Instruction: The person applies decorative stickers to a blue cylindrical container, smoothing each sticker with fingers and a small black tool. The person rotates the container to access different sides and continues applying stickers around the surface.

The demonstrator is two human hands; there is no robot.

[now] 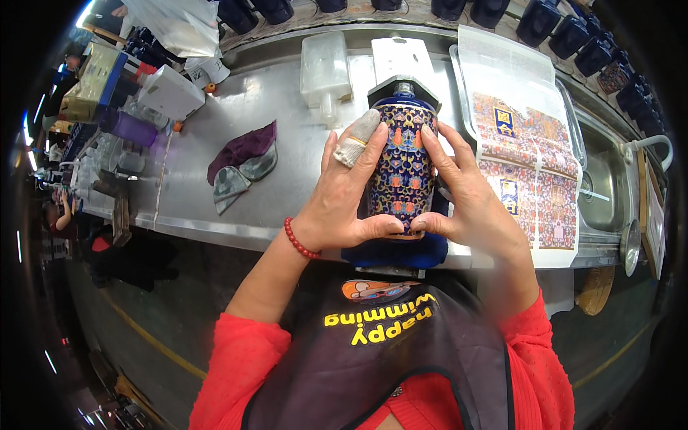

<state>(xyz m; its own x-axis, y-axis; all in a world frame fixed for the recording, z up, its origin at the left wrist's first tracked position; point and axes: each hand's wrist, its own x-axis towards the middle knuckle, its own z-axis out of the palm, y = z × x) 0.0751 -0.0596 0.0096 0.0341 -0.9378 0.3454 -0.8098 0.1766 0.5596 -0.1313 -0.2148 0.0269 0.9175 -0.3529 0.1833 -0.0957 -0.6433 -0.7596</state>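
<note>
A dark blue bottle (401, 161) with a dense, many-coloured floral pattern lies in front of me, its neck pointing away. My left hand (351, 186) presses along its left side, thumb near the base, with a greyish cloth cover on one finger. Along the right side, my right hand (462, 186) grips it too, fingers on the shoulder and thumb low on the front. The two thumbs nearly meet. Under the base end sits a blue cloth-like pad (394, 254). Sheets of patterned decals (530, 172) lie to the right of my right hand.
A purple and grey cloth (244, 161) lies on the metal table (186, 186). Beyond the bottle stand a clear plastic container (324, 68) and a white box (403, 57). A sink (600, 190) is at the right; several blue bottles (570, 34) line the back.
</note>
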